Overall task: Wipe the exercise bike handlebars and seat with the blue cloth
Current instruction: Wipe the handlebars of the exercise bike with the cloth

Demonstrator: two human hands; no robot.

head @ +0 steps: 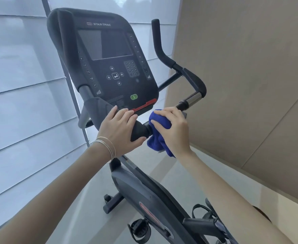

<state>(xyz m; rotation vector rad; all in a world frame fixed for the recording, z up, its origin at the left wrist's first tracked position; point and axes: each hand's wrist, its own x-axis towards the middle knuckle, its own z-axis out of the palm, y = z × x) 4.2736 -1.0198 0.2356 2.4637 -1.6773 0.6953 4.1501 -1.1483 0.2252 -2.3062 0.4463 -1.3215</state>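
Blue cloth (156, 143) bunched inside the right hand (174, 129) grip — round the handlebars (140, 129).

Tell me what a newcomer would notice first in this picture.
The bright blue cloth stands out at the centre, wrapped around the handlebar under the right hand. Beside it the left hand, with thin bangles on the wrist, grips the same bar. Above both rises the large dark console with its green button.

Pale, translucent window blinds (21, 85) in horizontal bands fill the left, crossed by a dark slanted frame (46, 2). Beige wall panels (250, 67) stand right, above a cream ledge (250, 175) and a light grey floor (91, 199).
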